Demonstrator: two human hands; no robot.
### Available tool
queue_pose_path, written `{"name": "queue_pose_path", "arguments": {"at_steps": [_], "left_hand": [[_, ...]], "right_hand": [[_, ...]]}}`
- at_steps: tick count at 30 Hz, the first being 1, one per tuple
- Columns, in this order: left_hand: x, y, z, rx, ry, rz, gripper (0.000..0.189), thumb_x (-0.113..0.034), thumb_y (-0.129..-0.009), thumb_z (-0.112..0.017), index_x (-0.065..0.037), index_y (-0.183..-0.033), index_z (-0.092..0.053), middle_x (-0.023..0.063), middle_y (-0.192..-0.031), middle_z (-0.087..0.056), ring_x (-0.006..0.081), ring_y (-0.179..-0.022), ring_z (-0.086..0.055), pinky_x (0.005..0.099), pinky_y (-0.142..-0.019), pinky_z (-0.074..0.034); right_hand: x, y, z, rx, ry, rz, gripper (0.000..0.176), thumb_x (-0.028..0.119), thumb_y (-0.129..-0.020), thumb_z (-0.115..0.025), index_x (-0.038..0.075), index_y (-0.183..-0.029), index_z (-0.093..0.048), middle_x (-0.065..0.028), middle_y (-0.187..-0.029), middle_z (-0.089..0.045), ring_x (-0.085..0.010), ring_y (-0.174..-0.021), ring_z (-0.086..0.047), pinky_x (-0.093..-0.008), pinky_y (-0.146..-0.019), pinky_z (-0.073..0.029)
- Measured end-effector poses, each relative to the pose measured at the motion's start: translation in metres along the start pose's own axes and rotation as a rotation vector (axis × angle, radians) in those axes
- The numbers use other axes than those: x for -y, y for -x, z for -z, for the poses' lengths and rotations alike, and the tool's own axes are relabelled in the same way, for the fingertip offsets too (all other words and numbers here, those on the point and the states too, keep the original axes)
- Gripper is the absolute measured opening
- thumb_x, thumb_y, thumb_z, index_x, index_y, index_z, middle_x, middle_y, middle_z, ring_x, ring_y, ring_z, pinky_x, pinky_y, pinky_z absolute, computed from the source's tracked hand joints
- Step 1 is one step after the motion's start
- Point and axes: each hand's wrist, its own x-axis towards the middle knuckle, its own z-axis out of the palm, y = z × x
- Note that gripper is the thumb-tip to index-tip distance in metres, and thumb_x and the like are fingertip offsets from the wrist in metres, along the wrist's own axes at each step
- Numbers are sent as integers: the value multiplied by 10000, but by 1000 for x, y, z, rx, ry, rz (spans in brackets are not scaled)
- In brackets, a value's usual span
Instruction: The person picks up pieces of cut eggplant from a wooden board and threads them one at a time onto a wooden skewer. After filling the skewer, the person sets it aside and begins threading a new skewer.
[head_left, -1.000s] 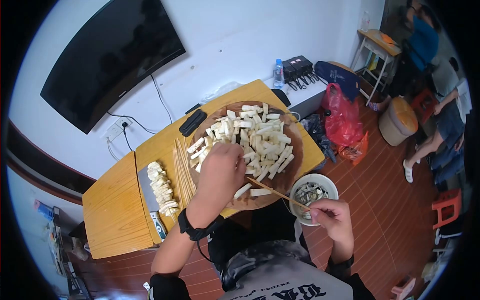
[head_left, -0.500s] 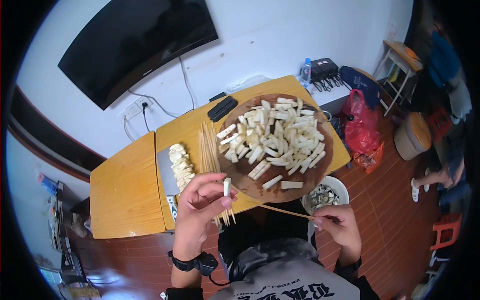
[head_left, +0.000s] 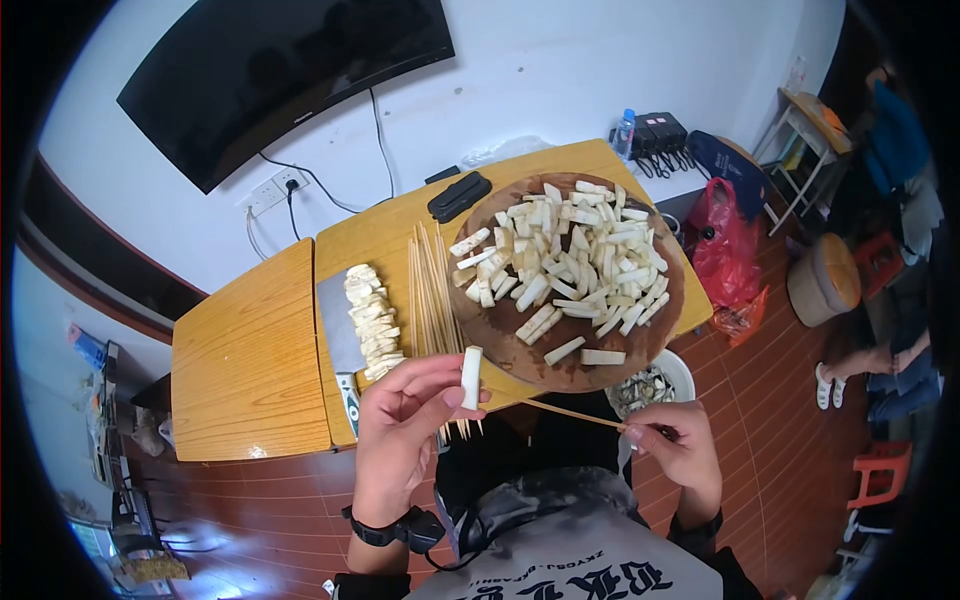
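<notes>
My left hand (head_left: 405, 420) pinches a pale cut vegetable stick (head_left: 471, 378), held upright near the front edge of the table. My right hand (head_left: 675, 445) grips the end of a thin wooden skewer (head_left: 570, 412), whose other end points toward the stick; whether its tip touches the stick is unclear. A round wooden board (head_left: 510, 362) carries a heap of similar pieces. Left of it lies a bundle of skewers (head_left: 428, 290). Further left, a cleaver (head_left: 340, 325) lies flat, with a row of pale pieces (head_left: 372, 320) on its blade.
A black case (head_left: 459, 196) lies behind the board on the wooden table (head_left: 245, 370). Below the board's right edge stands a white bucket of peelings (head_left: 683, 377). Red bags (head_left: 722, 245), a round stool (head_left: 825, 280) and another person's legs (head_left: 870, 360) are at the right.
My left hand has turned a little, so the vegetable stick shows larger. The skewer's free end is closer to my left hand. The camera view has shifted slightly.
</notes>
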Motion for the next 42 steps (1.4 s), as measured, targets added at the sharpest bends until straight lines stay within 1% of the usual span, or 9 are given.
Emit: {"name": "queue_pose_path", "arguments": {"at_steps": [11, 14, 23, 26, 32, 35, 38, 41, 42], "left_hand": [[-3, -5, 0, 27, 242, 145, 407, 86, -946, -581, 59, -1352, -553, 167, -1087, -685, 242, -943, -694, 335, -811, -594], [5, -6, -3, -27, 225, 124, 401, 76, -946, -594, 57, -1345, -560, 146, -1051, -684, 228, -910, -689, 321, -786, -581], [11, -5, 1, 70, 253, 88, 437, 72, -949, -598, 48, -1381, -528, 135, -1010, -680, 218, -905, -686, 310, -731, -576], [10, -4, -2, 85, 299, 147, 461, 73, -946, -603, 41, -1397, -514, 145, -1039, -667, 220, -929, -679, 314, -736, -568], [10, -2, -3, 67, 360, 211, 462, 87, -949, -591, 32, -1403, -517, 144, -1092, -642, 233, -954, -661, 327, -765, -551], [15, -4, 2, 123, 324, 167, 457, 79, -952, -601, 34, -1400, -525, 146, -1109, -652, 254, -991, -682, 359, -783, -590], [11, -3, -3, 50, 224, 176, 445, 62, -950, -623, 40, -1387, -537, 167, -1141, -686, 284, -1019, -708, 408, -824, -627], [13, -1, -6, -10, 97, 123, 384, 52, -935, -661, 52, -1313, -596, 190, -1133, -718, 305, -1024, -725, 448, -859, -638], [14, 0, -6, -18, 87, 101, 357, 54, -928, -666, 55, -1280, -613, 192, -1111, -721, 310, -1001, -731, 435, -846, -642]], "right_hand": [[1, -1, 3, 5, 11, 13, 64, 14, -926, -681, -27, -910, -728, -72, -735, -697, -120, -577, -630, -256, -543, -456], [1, 0, 3, -5, 13, 14, 63, 17, -925, -685, -27, -909, -727, -71, -735, -696, -120, -579, -632, -254, -545, -456], [0, 2, 3, -23, 5, 1, 62, 22, -929, -692, -24, -906, -728, -67, -736, -694, -116, -578, -628, -253, -543, -454], [2, 2, 3, -22, 6, -4, 58, 20, -928, -693, -23, -909, -728, -67, -738, -695, -116, -578, -628, -253, -544, -455], [1, 4, 4, -16, 25, 7, 53, 14, -926, -693, -22, -910, -728, -67, -739, -696, -116, -583, -629, -255, -545, -454], [2, 5, 5, -22, 11, 1, 50, 12, -923, -693, -22, -908, -727, -66, -738, -694, -118, -586, -630, -255, -548, -455], [3, 5, 5, -18, 19, 5, 44, 8, -918, -696, -19, -909, -729, -68, -735, -692, -122, -586, -632, -258, -550, -457], [2, 5, 6, -11, 29, 30, 39, 7, -913, -700, -15, -906, -732, -71, -729, -689, -126, -588, -634, -262, -551, -459], [1, 6, 6, -12, 22, 30, 38, 6, -912, -702, -14, -905, -732, -72, -727, -687, -127, -588, -634, -262, -551, -460]]}}
